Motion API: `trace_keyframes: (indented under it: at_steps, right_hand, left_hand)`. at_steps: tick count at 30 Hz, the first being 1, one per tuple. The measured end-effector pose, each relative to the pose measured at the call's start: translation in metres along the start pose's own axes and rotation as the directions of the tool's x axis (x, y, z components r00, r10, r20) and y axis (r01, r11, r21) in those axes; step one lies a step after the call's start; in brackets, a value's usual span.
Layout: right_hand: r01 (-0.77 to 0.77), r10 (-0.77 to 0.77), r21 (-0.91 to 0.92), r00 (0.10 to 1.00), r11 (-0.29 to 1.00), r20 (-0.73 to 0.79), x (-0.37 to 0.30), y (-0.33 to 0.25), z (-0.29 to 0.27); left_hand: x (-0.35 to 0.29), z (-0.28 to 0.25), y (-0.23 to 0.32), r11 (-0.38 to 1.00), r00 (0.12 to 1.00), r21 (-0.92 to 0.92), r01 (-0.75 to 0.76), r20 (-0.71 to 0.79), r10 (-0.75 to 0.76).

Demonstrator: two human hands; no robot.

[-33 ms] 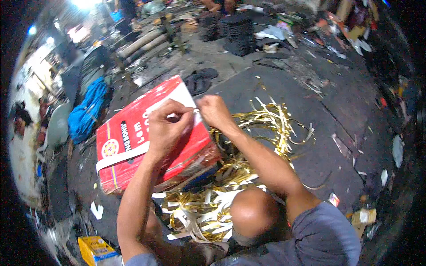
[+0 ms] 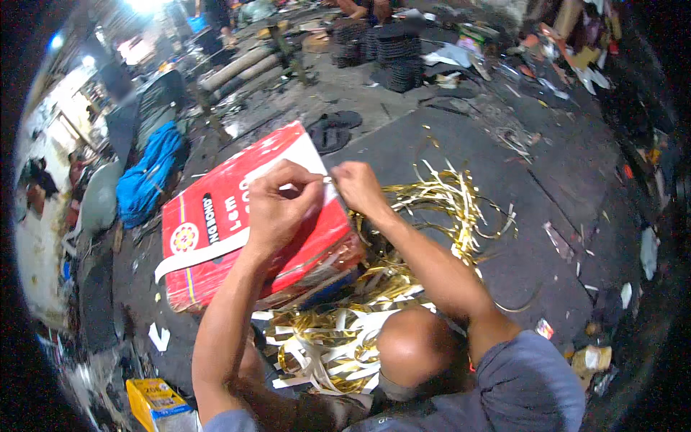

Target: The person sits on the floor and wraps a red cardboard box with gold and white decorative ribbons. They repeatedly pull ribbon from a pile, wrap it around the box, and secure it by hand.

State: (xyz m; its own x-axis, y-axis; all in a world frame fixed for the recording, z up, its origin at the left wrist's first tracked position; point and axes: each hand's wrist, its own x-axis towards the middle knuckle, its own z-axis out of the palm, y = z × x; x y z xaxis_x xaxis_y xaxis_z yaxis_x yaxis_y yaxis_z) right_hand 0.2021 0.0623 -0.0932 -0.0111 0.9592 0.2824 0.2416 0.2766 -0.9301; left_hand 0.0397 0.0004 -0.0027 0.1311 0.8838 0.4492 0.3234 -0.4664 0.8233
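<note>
A red and white carton stands tilted in front of me, to the left of my knee. Across its face runs a narrow white strip, its loose end sticking out past the left edge. Over the carton's right part, my left hand pinches thumb against forefinger. My right hand is closed just beside it, at the carton's right edge. A small pale bit, seemingly the strip's other end, shows between the two hands' fingertips; the fingers hide most of it. A pile of gold and white strips lies by my knee.
More gold strips spread over the dark mat at right. Black sandals lie beyond the carton, with stacked black pieces farther back. A blue cloth bundle is at left, a yellow and blue box at lower left.
The view has shifted slightly, so the scene sits a little farther right. Both hands keep nearly the same place over the carton. The strip's loose end sticks out slightly more at left.
</note>
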Motion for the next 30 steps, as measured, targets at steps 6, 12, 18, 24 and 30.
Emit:
trace_keyframes:
  at_steps: [6,12,18,24,30]
  right_hand:
    - [-0.090,0.086,-0.086,0.995,0.992,-0.045,-0.032,0.140,0.024]
    - [-0.412,0.437,-0.480,0.897,0.774,-0.065,-0.101,0.264,0.015]
    - [-0.131,0.396,-0.781,0.904,0.610,0.158,-0.135,0.365,0.009]
    - [-0.515,0.625,-0.606,0.779,0.606,-0.037,-0.130,0.308,0.004]
    - [-0.513,0.646,-0.710,0.756,0.482,-0.108,-0.121,0.292,-0.016]
  left_hand:
    - [0.001,0.003,0.000,0.998,0.998,-0.032,0.058,-0.009,-0.058]
    - [0.003,0.001,-0.001,0.999,0.999,0.040,0.001,-0.033,0.001]
    - [0.006,0.008,0.008,0.995,0.998,0.080,-0.065,0.000,0.066]
    - [0.001,-0.002,0.008,0.971,0.989,0.186,-0.148,0.041,0.142]
    - [0.002,-0.013,0.006,0.838,0.882,0.285,-0.466,0.221,0.416]
